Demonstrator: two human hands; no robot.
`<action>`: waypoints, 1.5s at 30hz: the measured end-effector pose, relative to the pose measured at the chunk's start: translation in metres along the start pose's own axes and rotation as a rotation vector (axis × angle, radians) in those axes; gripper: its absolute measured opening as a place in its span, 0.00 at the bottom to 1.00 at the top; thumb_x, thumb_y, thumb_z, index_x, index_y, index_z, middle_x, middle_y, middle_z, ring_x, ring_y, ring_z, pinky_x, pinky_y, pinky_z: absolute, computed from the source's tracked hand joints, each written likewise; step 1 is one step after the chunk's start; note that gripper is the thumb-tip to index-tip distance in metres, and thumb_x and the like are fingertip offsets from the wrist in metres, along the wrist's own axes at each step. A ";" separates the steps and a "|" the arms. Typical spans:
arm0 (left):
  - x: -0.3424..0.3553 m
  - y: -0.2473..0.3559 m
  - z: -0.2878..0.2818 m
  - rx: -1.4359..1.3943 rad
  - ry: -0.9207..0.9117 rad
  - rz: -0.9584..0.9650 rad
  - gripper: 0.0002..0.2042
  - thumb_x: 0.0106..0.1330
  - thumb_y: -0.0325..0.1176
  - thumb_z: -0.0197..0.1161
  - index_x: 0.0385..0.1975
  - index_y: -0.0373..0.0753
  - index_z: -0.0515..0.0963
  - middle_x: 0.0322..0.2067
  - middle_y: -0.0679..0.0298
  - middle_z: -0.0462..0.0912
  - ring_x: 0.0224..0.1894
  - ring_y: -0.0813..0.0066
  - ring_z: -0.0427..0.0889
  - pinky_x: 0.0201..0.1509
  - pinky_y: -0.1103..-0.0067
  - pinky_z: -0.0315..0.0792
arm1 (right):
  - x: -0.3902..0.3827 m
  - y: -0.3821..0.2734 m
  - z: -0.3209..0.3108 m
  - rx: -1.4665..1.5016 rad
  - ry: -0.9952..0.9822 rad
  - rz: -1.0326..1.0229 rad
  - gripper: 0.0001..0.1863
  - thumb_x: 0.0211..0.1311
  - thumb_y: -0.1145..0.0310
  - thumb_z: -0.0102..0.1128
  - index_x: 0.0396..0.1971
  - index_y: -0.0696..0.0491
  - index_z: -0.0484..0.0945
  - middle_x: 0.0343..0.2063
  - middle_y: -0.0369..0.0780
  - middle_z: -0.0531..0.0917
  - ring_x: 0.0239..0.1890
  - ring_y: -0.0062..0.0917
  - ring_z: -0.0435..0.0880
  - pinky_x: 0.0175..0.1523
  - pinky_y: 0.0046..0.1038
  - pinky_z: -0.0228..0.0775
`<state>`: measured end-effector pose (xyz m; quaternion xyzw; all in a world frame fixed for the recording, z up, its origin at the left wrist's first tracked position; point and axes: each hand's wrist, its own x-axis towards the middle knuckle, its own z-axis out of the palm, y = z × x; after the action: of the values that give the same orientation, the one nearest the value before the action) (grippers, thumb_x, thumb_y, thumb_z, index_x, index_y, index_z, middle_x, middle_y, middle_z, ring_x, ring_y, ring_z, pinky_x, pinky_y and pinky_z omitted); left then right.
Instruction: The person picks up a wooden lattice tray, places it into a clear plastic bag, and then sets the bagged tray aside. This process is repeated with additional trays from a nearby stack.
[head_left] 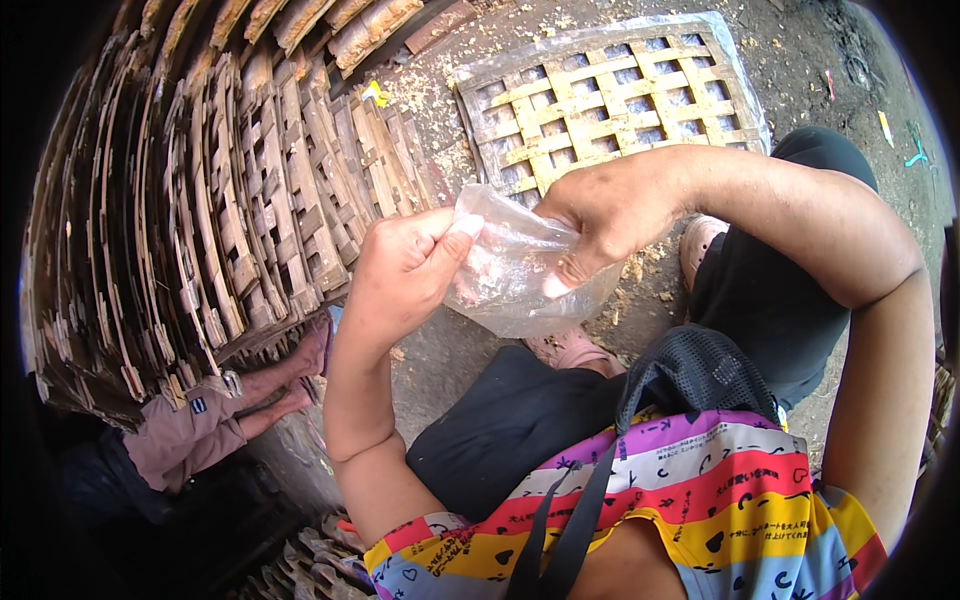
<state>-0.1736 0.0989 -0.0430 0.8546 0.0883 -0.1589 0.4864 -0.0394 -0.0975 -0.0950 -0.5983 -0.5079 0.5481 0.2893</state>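
Observation:
A clear plastic bag point(520, 270) is stretched between my two hands, above my knees. My left hand point(405, 262) pinches its upper left edge between thumb and curled fingers. On the other side, my right hand point(612, 218) has its thumb pressed against the plastic; its other fingers are hidden behind or inside the bag. Small pale bits seem to cling to the film. Beyond the bag, a woven wooden lattice tray point(610, 100) lies flat on a sheet of clear plastic point(722, 28).
Tall rows of wooden lattice trays point(240, 200) fill the left side. Pale crumbs point(440, 110) are scattered on the dark ground. Another person's legs point(265, 395) show at the lower left. A small yellow scrap point(375, 93) lies near the stack.

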 end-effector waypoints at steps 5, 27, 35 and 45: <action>-0.006 0.012 0.009 0.004 0.145 0.074 0.11 0.71 0.30 0.56 0.33 0.29 0.82 0.18 0.66 0.80 0.21 0.83 0.79 0.23 0.83 0.70 | 0.002 -0.009 0.009 -0.179 0.238 0.021 0.18 0.60 0.61 0.64 0.39 0.63 0.81 0.31 0.52 0.84 0.38 0.41 0.85 0.44 0.37 0.74; -0.045 0.026 -0.010 0.022 0.335 0.120 0.12 0.72 0.31 0.55 0.32 0.29 0.81 0.20 0.65 0.80 0.18 0.83 0.78 0.21 0.85 0.68 | -0.019 -0.027 0.002 -0.111 0.219 0.034 0.26 0.59 0.52 0.65 0.44 0.62 0.80 0.38 0.51 0.84 0.45 0.41 0.84 0.50 0.37 0.74; -0.056 0.027 -0.022 0.075 0.454 0.148 0.11 0.72 0.30 0.54 0.34 0.28 0.79 0.22 0.65 0.80 0.19 0.83 0.78 0.22 0.84 0.69 | -0.021 -0.012 -0.012 -0.467 -0.078 0.101 0.21 0.61 0.58 0.65 0.39 0.64 0.81 0.27 0.50 0.84 0.33 0.37 0.84 0.40 0.37 0.73; -0.060 0.031 -0.027 0.197 0.506 0.202 0.11 0.72 0.30 0.54 0.31 0.30 0.78 0.21 0.69 0.76 0.20 0.86 0.73 0.24 0.86 0.66 | -0.022 -0.003 -0.006 -0.414 0.076 0.014 0.24 0.59 0.53 0.65 0.36 0.64 0.80 0.27 0.51 0.84 0.33 0.40 0.84 0.41 0.36 0.73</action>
<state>-0.2149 0.1070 0.0162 0.9146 0.1057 0.1008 0.3771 -0.0318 -0.1160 -0.0829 -0.6686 -0.5942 0.4113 0.1754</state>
